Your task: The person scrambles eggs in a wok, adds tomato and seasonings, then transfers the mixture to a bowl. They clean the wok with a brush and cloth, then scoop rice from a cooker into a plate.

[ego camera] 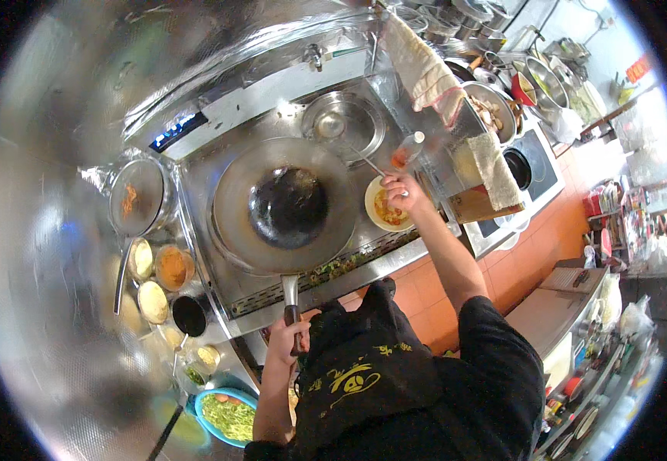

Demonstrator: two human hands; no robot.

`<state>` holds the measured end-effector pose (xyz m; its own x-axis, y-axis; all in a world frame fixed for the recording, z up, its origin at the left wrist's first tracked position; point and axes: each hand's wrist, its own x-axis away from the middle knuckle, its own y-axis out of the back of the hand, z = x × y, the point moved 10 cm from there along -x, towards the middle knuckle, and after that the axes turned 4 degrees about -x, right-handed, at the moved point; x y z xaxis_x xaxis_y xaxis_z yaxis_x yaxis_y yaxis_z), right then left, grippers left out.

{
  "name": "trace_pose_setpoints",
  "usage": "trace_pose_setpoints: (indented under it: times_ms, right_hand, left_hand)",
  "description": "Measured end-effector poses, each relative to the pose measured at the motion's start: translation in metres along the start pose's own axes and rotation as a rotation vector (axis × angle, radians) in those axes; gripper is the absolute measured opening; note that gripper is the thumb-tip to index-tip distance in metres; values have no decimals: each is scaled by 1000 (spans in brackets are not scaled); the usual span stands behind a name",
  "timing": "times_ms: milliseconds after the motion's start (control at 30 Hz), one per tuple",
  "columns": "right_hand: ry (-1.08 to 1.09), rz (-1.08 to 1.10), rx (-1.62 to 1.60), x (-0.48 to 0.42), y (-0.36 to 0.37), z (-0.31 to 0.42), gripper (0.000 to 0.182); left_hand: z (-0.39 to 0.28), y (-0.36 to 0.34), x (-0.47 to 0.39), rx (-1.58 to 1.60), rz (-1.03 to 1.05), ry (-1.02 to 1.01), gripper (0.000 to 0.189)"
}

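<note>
My left hand (290,339) grips the dark handle of a large wok (232,201), which sits on the steel cooktop with a dark, glossy, wet-looking bottom. With its fingers closed, my right hand (402,191) holds the handle of a ladle (369,162) whose round bowl lies in a metal basin (371,135) behind the wok. Partly beneath my right hand stands a pale bowl (375,222) of orange-yellow food with red bits. Near that hand is a clear bottle (411,148) with red contents.
A strainer (137,199) with orange scraps, containers of powders (152,302), a black pot of dark liquid (190,316) and a blue basket of shredded greens (198,406) stand at left. Towels (425,75) hang at right near a pan of pale pieces (491,112) and an induction cooktop (540,164).
</note>
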<state>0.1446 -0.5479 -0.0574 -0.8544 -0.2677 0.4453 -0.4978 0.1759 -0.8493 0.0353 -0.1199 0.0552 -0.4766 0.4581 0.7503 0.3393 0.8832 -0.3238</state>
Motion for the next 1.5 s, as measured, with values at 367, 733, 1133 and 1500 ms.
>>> trace_pose_setpoints:
  times_ms: [367,733,1133,1500]
  right_hand:
    - [261,-149,823,129,-115,-78,44]
    - [633,-460,1249,20,-50,34,29]
    - [246,-244,252,-80,58,46,9]
    - [143,-17,328,37,-52,-45,31]
  left_hand:
    - [-9,-7,-26,68,99,-12,17]
    - [-7,3,-3,20,12,-12,14]
    - [8,19,17,82,-22,-15,17]
    - [29,41,-19,191,45,4,16]
